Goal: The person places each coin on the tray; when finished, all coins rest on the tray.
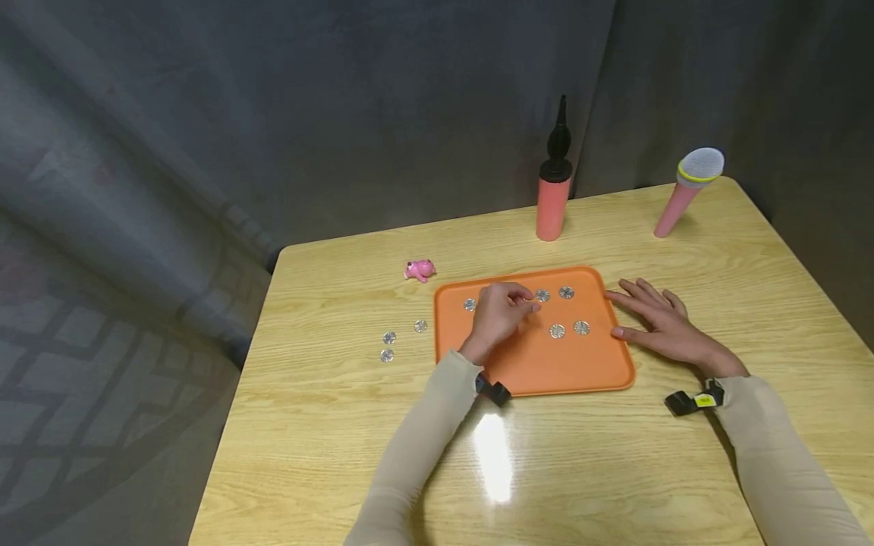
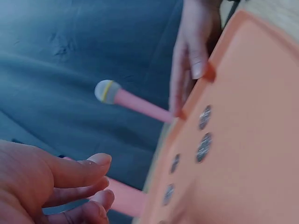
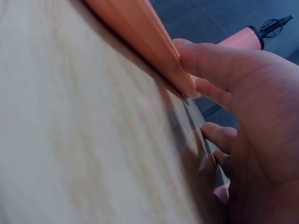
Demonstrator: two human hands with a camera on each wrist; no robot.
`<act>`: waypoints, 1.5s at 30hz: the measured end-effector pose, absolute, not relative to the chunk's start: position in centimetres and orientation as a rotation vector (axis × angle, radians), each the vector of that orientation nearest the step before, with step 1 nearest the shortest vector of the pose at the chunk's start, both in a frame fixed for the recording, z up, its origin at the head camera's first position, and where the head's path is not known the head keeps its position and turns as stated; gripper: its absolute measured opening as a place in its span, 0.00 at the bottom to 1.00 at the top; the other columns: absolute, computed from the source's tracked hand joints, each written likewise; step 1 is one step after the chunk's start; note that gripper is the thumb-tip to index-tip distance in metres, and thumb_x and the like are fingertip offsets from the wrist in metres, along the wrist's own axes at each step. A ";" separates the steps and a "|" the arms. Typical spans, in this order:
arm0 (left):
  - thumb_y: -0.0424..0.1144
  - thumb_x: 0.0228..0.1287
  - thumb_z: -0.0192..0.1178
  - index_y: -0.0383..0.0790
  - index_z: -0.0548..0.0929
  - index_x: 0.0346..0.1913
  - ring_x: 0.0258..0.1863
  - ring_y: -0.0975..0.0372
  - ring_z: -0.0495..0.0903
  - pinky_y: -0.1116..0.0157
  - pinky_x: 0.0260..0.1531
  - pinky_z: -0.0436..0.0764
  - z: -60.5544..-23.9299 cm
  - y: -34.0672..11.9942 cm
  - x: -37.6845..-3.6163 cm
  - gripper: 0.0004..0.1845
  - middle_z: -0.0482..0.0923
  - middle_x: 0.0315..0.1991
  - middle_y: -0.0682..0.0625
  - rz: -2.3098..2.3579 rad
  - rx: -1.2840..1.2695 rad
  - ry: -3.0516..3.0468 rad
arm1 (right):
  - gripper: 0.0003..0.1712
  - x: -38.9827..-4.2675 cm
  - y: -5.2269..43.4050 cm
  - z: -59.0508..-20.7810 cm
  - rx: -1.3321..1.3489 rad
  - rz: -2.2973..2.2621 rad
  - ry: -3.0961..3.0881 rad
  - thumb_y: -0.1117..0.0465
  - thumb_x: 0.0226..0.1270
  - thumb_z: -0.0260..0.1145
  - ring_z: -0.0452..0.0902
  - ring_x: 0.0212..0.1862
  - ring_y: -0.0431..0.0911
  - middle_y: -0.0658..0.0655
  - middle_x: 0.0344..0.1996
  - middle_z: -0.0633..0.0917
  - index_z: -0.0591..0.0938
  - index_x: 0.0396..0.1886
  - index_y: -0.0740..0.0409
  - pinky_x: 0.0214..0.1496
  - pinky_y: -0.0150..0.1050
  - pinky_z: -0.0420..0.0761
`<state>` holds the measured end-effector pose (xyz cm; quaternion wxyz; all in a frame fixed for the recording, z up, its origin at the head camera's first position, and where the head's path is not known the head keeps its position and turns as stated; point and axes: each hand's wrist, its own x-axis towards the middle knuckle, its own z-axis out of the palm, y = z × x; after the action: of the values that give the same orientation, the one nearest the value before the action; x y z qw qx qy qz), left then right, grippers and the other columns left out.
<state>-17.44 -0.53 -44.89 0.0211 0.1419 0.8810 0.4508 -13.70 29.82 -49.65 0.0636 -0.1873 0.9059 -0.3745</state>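
My left hand hovers over an orange tray, its fingers loosely bent. In the left wrist view, nothing shows between its thumb and fingers. Just beyond those fingertips lies a small silver coin-like disc. Other such discs lie to its right and nearer me, and one more disc sits left of the hand. With fingers spread, my right hand rests at the tray's right rim, thumb and forefinger against it.
Left of the tray, three silver discs lie on the wooden table. A small pink toy figure is behind them. At the back stand a pink and black hand pump and a pink microphone, before a dark curtain.
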 end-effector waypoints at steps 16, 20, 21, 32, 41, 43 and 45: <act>0.31 0.57 0.71 0.30 0.89 0.36 0.19 0.68 0.68 0.75 0.20 0.65 -42.5 -8.4 -17.8 0.06 0.85 0.28 0.39 1.578 0.322 2.818 | 0.40 -13.6 29.7 -49.7 -0.575 -1.124 2.744 0.54 0.67 0.68 0.33 0.80 0.69 0.72 0.78 0.53 0.65 0.77 0.51 0.72 0.72 0.26; 0.30 0.56 0.71 0.29 0.89 0.36 0.21 0.67 0.70 0.74 0.20 0.65 -42.5 -10.8 -17.6 0.06 0.85 0.28 0.39 1.623 0.236 2.830 | 0.40 -13.6 29.6 -49.7 -0.561 -1.117 2.748 0.54 0.67 0.68 0.34 0.81 0.68 0.71 0.78 0.53 0.65 0.76 0.51 0.72 0.72 0.26; 0.30 0.56 0.71 0.29 0.89 0.36 0.22 0.67 0.70 0.74 0.19 0.66 -42.6 -11.5 -17.6 0.06 0.84 0.28 0.39 1.636 0.210 2.827 | 0.40 -13.6 29.6 -49.7 -0.559 -1.114 2.748 0.54 0.67 0.68 0.34 0.81 0.68 0.71 0.79 0.53 0.65 0.76 0.51 0.73 0.72 0.26; 0.30 0.59 0.69 0.28 0.88 0.38 0.19 0.68 0.73 0.73 0.18 0.72 -43.7 -17.7 -16.7 0.07 0.84 0.32 0.37 1.730 -0.081 2.759 | 0.41 -13.7 29.8 -49.7 -0.551 -1.100 2.740 0.54 0.68 0.68 0.32 0.81 0.69 0.72 0.78 0.52 0.64 0.77 0.52 0.73 0.71 0.24; 0.32 0.61 0.69 0.31 0.89 0.39 0.18 0.68 0.73 0.74 0.18 0.73 -44.9 -21.6 -15.9 0.07 0.83 0.32 0.42 1.674 -0.279 2.773 | 0.41 -13.7 29.8 -49.7 -0.548 -1.101 2.740 0.54 0.68 0.68 0.32 0.81 0.69 0.73 0.78 0.52 0.63 0.77 0.53 0.73 0.71 0.24; 0.33 0.61 0.70 0.31 0.89 0.38 0.20 0.64 0.75 0.74 0.18 0.73 -45.2 -22.2 -15.7 0.07 0.83 0.32 0.43 1.648 -0.313 2.778 | 0.41 -13.7 29.7 -49.7 -0.547 -1.097 2.744 0.54 0.68 0.68 0.32 0.81 0.69 0.73 0.78 0.52 0.63 0.77 0.52 0.73 0.71 0.24; 0.33 0.61 0.70 0.31 0.89 0.39 0.23 0.62 0.76 0.74 0.19 0.74 -45.5 -22.7 -15.5 0.07 0.84 0.32 0.43 1.606 -0.338 2.782 | 0.41 -13.7 29.7 -49.7 -0.546 -1.091 2.747 0.53 0.68 0.68 0.32 0.81 0.69 0.72 0.78 0.52 0.63 0.77 0.52 0.73 0.71 0.24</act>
<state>-15.54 -22.70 -45.51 -0.0440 -0.1044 0.8605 0.4967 -13.75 29.73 -49.68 0.0676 -0.1812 0.9119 -0.3621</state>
